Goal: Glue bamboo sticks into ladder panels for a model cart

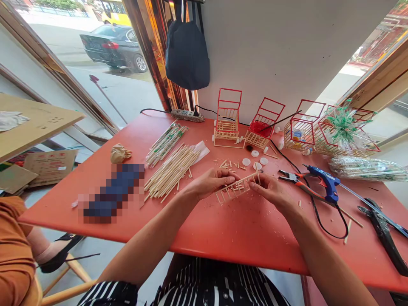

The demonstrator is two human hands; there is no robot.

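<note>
Between my two hands is a small ladder-like frame of thin wooden sticks [234, 194], held just over the red table [223, 238]. My left hand [215, 180] pinches its left part between thumb and fingers. At its right end, my right hand [269, 187] grips it near a short upright stick. Cut stick pieces [228, 163] and white round caps [246, 162] lie just beyond my hands. Left of them is a pile of wooden sticks [172, 172]. A blue glue gun [323, 178] and pliers [302, 178] rest to the right.
Small stick carts with red-edged frames [228, 121] stand along the back. Wrapped sticks [167, 142], a power strip [187, 115] and a crumpled brown bag [120, 154] lie at left. A black cable [314, 204] loops at right near black-handled cutters [382, 233]. Another person's leg [14, 246] is at left.
</note>
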